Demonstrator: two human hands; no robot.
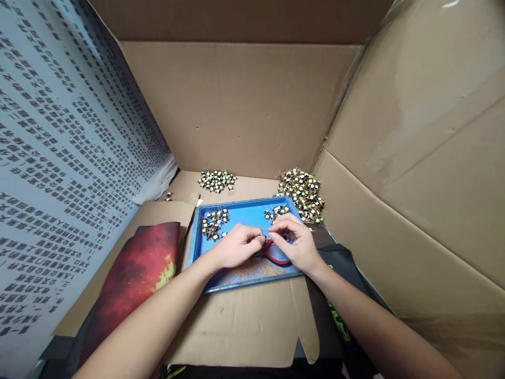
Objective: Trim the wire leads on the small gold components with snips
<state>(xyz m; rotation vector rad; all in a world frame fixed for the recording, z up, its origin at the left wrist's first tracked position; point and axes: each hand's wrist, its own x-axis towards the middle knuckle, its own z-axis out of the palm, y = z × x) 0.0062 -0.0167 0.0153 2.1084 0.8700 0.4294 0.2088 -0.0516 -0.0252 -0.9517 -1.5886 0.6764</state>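
Both my hands meet over a blue tray [240,210] lying on cardboard. My left hand [239,245] is curled, its fingertips pinching something small that I cannot make out. My right hand [295,242] holds red-handled pliers [276,257], with the handles sticking out under the palm toward me. The two hands touch at the fingertips near the tray's middle. Two small heaps of black-and-yellow components lie in the tray, one at far left [214,222] and one at far right [276,212]. Fine yellowish trimmings [248,269] cover the tray's near side.
Cardboard walls [244,105] enclose the space at back and right. Behind the tray lie two more component piles, a small one [216,180] and a bigger one [302,192]. A printed sheet [59,158] covers the left wall. A red picture mat [134,273] lies at left, dark fabric [339,284] at right.
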